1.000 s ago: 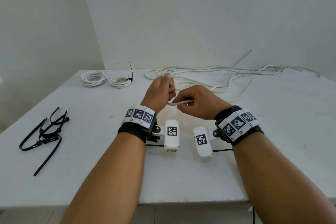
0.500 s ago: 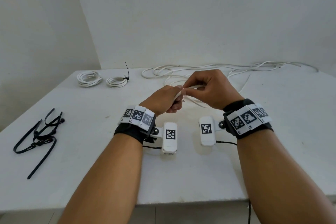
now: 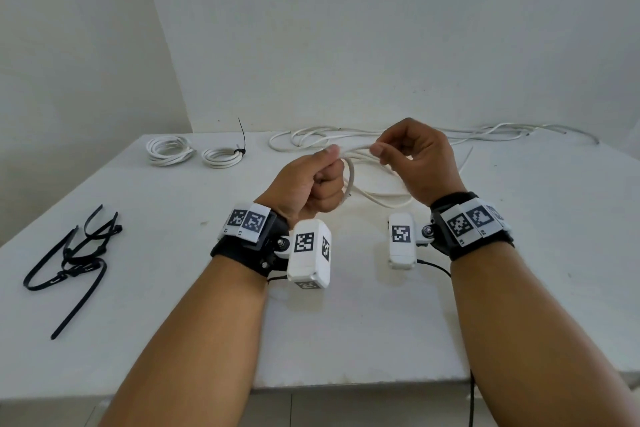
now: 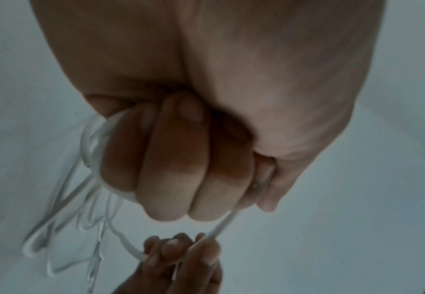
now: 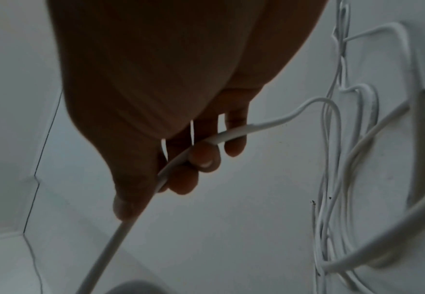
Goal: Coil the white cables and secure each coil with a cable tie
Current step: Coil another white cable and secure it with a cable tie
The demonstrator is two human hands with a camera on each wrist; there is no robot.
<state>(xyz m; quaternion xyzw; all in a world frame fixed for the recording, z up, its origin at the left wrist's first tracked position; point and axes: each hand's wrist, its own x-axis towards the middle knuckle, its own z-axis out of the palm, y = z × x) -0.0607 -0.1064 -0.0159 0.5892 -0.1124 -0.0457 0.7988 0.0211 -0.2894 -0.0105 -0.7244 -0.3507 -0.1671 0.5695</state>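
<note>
Above the middle of the table, my left hand [image 3: 317, 180] is a fist gripping a white cable [image 3: 356, 148], a small loop [image 3: 350, 180] curving down beside its fingers. In the left wrist view the loop [image 4: 90, 143] wraps round the curled fingers [image 4: 171, 163]. My right hand [image 3: 412, 156] pinches the same cable just to the right, thumb and fingers closed on it [image 5: 178, 161]. Loose white cable [image 3: 450, 137] trails to a tangle at the table's back. Two finished coils lie back left: one plain [image 3: 169, 150], one [image 3: 221, 157] with a black tie.
A pile of black cable ties [image 3: 74, 253] lies at the left of the white table [image 3: 363, 329]. White walls stand close behind and to the left. Loose cable loops [image 5: 352, 179] lie on the table behind the hands.
Both hands have risen and moved back. The right hand swung the cable over and now stands to the right of the left fist, which has turned and holds a loop.
</note>
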